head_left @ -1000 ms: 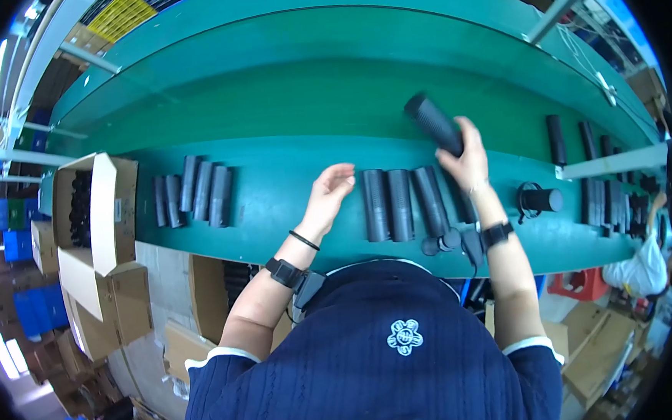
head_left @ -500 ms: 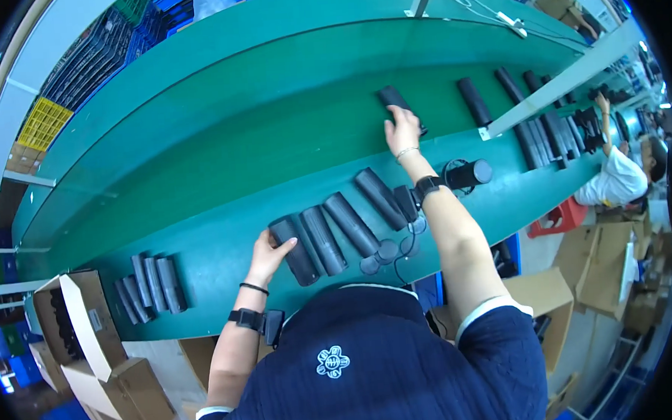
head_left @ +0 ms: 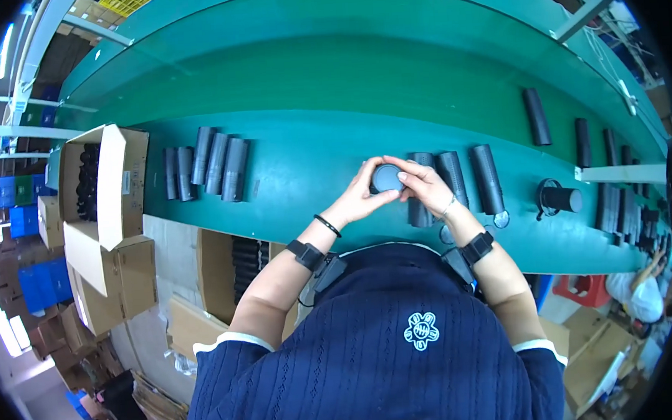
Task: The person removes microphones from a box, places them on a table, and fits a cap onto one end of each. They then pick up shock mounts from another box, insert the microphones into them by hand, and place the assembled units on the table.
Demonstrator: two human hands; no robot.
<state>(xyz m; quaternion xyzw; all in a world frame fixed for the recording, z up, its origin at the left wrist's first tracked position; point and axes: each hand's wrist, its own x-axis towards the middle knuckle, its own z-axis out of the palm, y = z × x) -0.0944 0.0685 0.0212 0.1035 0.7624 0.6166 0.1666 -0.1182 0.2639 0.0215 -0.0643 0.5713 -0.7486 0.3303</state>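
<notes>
Right of the open carton (head_left: 139, 193) lie black tubes (head_left: 216, 165); well right of it, my left hand (head_left: 360, 196) and right hand (head_left: 429, 190) grip a round dark piece (head_left: 385, 178) between them. I judge this two-handed handling, the next move calling for an even hold.

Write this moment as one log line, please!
left hand: holding dark round piece | right hand: holding same piece | nearby: black tubes
</notes>
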